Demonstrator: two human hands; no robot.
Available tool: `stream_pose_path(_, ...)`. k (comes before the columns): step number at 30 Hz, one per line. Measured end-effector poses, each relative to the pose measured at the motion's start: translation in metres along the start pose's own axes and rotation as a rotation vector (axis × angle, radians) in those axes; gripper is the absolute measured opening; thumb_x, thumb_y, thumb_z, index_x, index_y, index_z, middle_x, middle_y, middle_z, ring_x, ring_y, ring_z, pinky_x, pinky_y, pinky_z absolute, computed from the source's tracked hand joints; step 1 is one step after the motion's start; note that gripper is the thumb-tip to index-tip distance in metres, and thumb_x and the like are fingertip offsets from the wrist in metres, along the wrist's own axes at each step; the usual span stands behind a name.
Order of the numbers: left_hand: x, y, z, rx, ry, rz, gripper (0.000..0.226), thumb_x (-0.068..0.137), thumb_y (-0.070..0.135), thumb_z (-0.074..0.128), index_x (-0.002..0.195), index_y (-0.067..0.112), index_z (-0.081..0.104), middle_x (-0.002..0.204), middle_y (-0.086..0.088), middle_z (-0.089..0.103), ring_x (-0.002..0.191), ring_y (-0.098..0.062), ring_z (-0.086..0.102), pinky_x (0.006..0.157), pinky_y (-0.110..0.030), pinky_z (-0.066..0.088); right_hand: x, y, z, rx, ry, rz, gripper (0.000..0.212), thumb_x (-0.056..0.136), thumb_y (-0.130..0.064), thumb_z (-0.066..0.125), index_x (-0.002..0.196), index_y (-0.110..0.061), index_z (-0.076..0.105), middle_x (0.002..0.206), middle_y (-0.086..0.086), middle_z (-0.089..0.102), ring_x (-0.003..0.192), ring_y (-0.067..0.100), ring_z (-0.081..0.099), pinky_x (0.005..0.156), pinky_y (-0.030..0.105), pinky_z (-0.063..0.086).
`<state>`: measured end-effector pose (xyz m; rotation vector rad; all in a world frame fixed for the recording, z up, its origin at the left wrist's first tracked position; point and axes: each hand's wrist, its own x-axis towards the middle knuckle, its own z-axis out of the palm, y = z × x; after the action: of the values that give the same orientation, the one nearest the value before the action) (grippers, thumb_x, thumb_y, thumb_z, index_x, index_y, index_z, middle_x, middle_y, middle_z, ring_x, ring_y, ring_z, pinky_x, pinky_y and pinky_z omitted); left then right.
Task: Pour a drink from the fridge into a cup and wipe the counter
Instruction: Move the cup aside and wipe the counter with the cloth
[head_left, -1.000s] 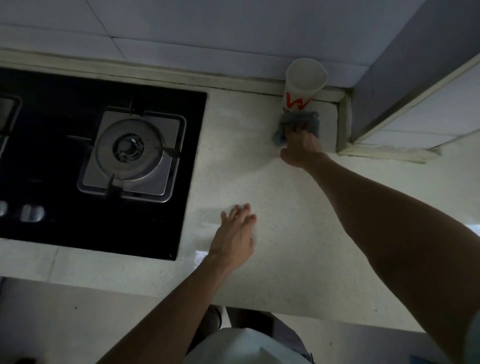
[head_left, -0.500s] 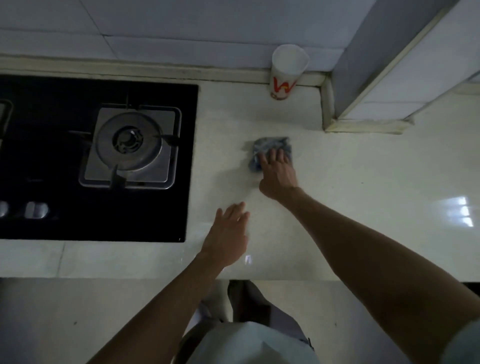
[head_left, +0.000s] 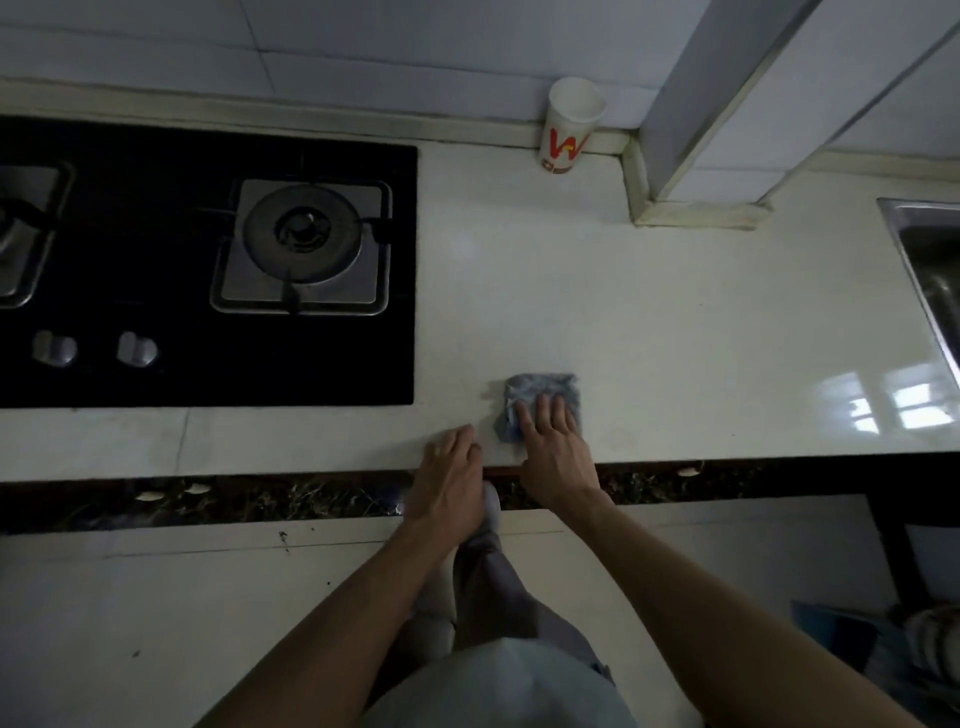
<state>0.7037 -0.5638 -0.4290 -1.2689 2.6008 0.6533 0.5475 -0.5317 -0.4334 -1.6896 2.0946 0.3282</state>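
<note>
a: where is the cloth, and what are my fingers doing?

b: the blue-grey cloth (head_left: 540, 402) lies flat on the white counter (head_left: 675, 338) near its front edge. my right hand (head_left: 553, 457) presses on it with fingers (head_left: 545, 415) extended and close together, palm down, nothing pinched. my left hand (head_left: 449, 475) rests at the counter edge just beside the cloth, fingers together and bent slightly down, holding nothing.

a: how far along is the task?

b: the paper cup (head_left: 569, 130) stands upright at the back wall, well apart from the cloth; its contents cannot be seen, so pouring is presumed done. wiping is under way. judged remaining: the strip toward the sink (head_left: 924, 260) and beside the gas hob (head_left: 208, 260).
</note>
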Motion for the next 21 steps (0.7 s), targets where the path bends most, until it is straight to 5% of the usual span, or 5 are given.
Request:
stream_pose_path(7,-0.021,-0.010,0.013,-0.091,-0.019,0.021,0.042,0.096,0.025,0.046,0.135,0.010,0.048,0.153,-0.008,0.034,0.145,-0.021,0.023,0.119,-0.037,0.022,-0.038,-0.031,0.021,0.041,-0.010,0.071,0.080,0.091,-0.032,0.048,0.155,-0.011,0.006,0.159,0.028,0.006,0.148,0.043,0.003,0.121,0.045,0.004)
stream_pose_path(15,-0.027,-0.022,0.003,-0.200,-0.066,-0.018,0.061,0.091,0.022,0.057,0.147,0.010,0.036,0.154,-0.004,0.035,0.142,-0.017,0.030,0.118,-0.032,0.026,-0.036,-0.076,0.023,0.107,-0.031,0.115,0.078,0.096,-0.045,0.042,0.155,-0.009,0.005,0.157,0.033,0.002,0.146,0.049,0.001,0.121,0.051,0.006)
stream_pose_path(21,-0.018,-0.025,-0.009,-0.154,-0.042,-0.003,0.040,0.092,0.016,0.054,0.131,0.010,0.050,0.138,-0.005,0.049,0.127,-0.017,0.044,0.105,-0.029,0.039,-0.023,-0.063,0.018,0.089,-0.061,0.068,0.081,0.095,-0.044,0.047,0.155,-0.011,0.005,0.157,0.032,0.000,0.146,0.047,-0.001,0.122,0.050,0.005)
